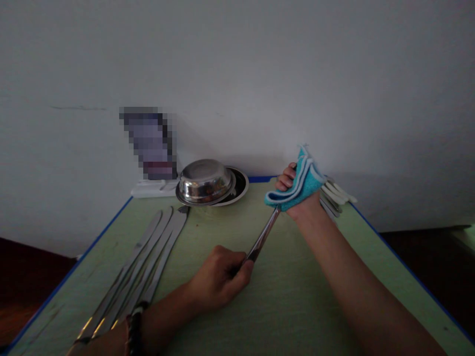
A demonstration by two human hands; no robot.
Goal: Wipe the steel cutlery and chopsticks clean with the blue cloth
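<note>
In the head view, my left hand (224,277) is closed around the near end of a long shiny metal utensil (262,235), which slants up and away to the right. Its far end is hidden under a turquoise cloth (304,185) with white edging. My right hand (286,178) is wrapped around that cloth, fingers curled at its far side, so the cloth encloses the utensil's far part. Whether the hidden end is a blade or another kind cannot be made out. Left of my left hand, several long metal knives or similar utensils (139,262) lie side by side.
Toward the wall, an upturned steel bowl (204,180) rests partly over a round metal dish (243,185). A blurred-out screen (150,143) stands on a white base (154,189) at back left. Pale-handled utensils (337,190) lie behind my right wrist. Blue edging (401,259) borders the green table (297,306).
</note>
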